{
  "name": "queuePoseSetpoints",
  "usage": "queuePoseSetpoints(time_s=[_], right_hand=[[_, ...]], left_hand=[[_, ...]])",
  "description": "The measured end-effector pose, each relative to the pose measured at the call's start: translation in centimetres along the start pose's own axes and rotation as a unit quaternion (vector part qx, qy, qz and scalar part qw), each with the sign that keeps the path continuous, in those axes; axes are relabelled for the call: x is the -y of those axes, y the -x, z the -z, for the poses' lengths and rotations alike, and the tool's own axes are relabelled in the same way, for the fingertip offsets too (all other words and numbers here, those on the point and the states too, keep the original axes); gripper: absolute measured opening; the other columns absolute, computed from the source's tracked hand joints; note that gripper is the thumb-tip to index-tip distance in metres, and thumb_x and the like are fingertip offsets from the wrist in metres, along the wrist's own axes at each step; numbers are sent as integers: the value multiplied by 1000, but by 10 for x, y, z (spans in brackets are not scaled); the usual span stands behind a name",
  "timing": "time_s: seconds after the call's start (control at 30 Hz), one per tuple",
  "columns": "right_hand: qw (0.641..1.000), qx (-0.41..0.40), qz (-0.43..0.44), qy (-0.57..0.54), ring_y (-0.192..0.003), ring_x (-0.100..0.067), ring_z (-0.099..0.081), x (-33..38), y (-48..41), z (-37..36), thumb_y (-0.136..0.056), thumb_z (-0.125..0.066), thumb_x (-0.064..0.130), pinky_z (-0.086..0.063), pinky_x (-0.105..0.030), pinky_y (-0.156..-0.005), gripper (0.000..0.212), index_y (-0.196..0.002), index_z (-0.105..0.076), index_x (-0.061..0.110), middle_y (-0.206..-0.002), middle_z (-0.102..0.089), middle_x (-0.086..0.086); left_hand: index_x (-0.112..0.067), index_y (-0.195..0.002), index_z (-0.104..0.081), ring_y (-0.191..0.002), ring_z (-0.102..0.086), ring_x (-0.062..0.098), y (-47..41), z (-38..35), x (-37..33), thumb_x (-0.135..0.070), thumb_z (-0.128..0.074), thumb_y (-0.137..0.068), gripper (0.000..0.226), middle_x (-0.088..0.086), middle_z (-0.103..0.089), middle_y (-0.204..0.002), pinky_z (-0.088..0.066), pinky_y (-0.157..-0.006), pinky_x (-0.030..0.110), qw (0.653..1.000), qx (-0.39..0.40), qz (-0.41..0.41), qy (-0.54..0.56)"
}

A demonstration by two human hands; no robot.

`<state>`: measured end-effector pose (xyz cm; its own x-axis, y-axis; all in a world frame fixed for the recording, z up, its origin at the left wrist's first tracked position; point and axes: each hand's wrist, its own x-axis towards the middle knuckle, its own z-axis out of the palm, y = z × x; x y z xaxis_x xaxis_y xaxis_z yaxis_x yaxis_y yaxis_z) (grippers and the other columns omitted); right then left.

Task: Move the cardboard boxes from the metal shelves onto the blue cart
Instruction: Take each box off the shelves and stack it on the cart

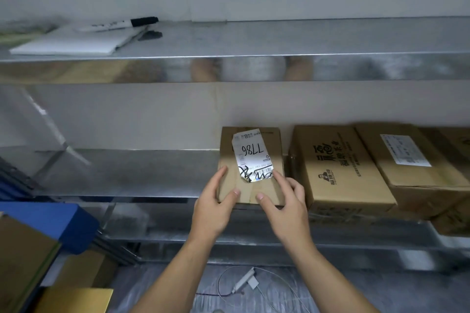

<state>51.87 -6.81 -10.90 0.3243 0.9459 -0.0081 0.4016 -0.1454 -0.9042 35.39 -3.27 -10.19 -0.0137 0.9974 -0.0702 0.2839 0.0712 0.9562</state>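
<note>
Down at the near left is the blue cart (50, 221), with brown cardboard next to it. The left hand (216, 208) and right hand (284, 201) each grip a near corner of the small box (250, 185), thumbs on top. It sits at the front of the middle shelf (127, 173). It looks light and stiff, so holding its 2 sides should work. Just beside it are 2 bigger boxes, the printed box (338, 170) and the labelled box (412, 157). More at the right edge are hard to count. Far up, 1 marker (122, 23) lies on 1 white pad (76, 42).
</note>
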Motion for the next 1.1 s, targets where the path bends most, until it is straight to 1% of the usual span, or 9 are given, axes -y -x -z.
queuePoseSetpoints(time_s=[0.13,0.33,0.4,0.47,0.53,0.63,0.7,0.83,1.1], right_hand=[[999,26,42,-6,-121,-9,-42,8,14,3,-88,-72,38,-41,-28,-96,61,-141,-42,45,-138,-29,9],[992,60,106,-24,-143,-13,-32,19,32,3,-89,-70,40,-33,-37,-112,68,-146,-34,46,-159,-29,8],[988,71,131,-28,-142,-8,-33,25,38,1,-89,-70,37,-33,-25,-110,70,-148,-33,44,-159,-30,9],[983,78,159,-39,-135,3,-33,32,43,-4,-89,-71,32,-26,-3,-100,69,-146,-34,43,-157,-33,9],[978,91,181,-53,-134,5,-33,40,46,-11,-89,-71,32,-21,4,-96,68,-145,-33,44,-156,-33,8],[969,119,203,-71,-140,0,-33,54,51,-23,-84,-65,43,-23,-5,-105,66,-139,-32,54,-156,-33,9],[961,134,225,-84,-139,2,-34,64,55,-32,-83,-64,42,-23,-3,-105,64,-136,-33,56,-154,-36,9],[944,175,260,-99,-140,1,-34,87,63,-54,-83,-65,42,-25,-5,-107,65,-141,-35,50,-153,-38,8],[904,250,319,-135,-140,1,-36,148,80,-114,-85,-66,38,-27,-7,-108,67,-147,-39,38,-152,-40,10]], left_hand=[[-40,-138,-52,-123,-52,-6,24,7,-10,-22,-71,-90,55,-25,-57,-132,-44,-108,32,999,-43,-24,10],[-42,-137,-52,-124,-54,2,57,23,-18,-26,-72,-89,55,-17,-59,-135,-46,-107,36,993,-103,-49,9],[-42,-137,-52,-126,-53,3,68,29,-19,-24,-72,-89,55,-16,-57,-137,-46,-108,38,991,-123,-53,15],[-41,-137,-52,-126,-53,2,78,36,-21,-22,-72,-89,56,-16,-56,-138,-45,-108,39,987,-147,-56,19],[-41,-138,-51,-126,-53,1,89,45,-23,-23,-72,-89,56,-17,-56,-138,-46,-108,39,983,-172,-59,21],[-42,-139,-50,-126,-53,2,104,62,-25,-25,-72,-89,57,-16,-56,-137,-46,-107,39,976,-208,-62,14],[-43,-138,-50,-124,-54,2,114,75,-27,-25,-72,-89,57,-16,-57,-136,-47,-106,36,971,-231,-63,12],[-48,-135,-50,-120,-56,-2,128,102,-32,-27,-72,-89,56,-20,-59,-132,-48,-103,32,956,-286,-58,7],[-41,-138,-52,-122,-56,2,144,172,-38,-34,-70,-81,60,-22,-58,-135,-48,-104,40,910,-407,-74,5]])
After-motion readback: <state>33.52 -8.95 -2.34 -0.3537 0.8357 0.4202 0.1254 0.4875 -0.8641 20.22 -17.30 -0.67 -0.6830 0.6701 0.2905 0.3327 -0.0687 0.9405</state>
